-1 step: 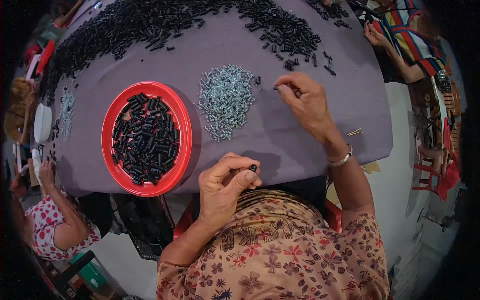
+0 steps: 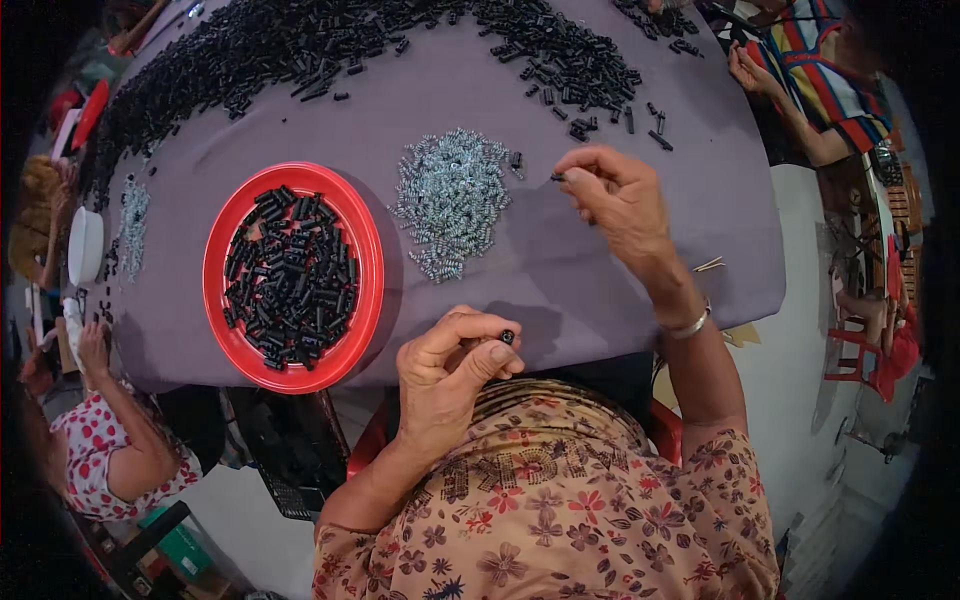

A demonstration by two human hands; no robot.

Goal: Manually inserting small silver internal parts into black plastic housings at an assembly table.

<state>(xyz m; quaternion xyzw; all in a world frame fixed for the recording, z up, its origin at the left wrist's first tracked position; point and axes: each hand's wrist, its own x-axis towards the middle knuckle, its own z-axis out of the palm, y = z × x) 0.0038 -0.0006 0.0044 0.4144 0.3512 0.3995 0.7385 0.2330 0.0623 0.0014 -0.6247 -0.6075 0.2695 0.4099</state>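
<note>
A short black plastic tube (image 2: 507,337) is pinched between the thumb and index finger of my left hand (image 2: 445,370), its round end facing up. Farther off, over the grey cloth, my right hand (image 2: 620,200) holds a small black piece (image 2: 558,177) at its fingertips; most of that piece is hidden. Left of my right hand lies a heap of small silvery springs (image 2: 452,200), with a loose black piece (image 2: 516,160) at its right edge. A red oval tray (image 2: 372,300) full of black tubes (image 2: 290,280) stands left of the springs.
A large pile of black tubes (image 2: 300,50) spreads along the far side of the cloth-covered table (image 2: 600,320). Thin sticks (image 2: 709,265) lie right of my forearm. Other people sit at the left and far right. A white bowl (image 2: 86,246) stands at the left edge.
My right hand has shifted slightly to the right with the small black piece. My left hand has stayed in place.
</note>
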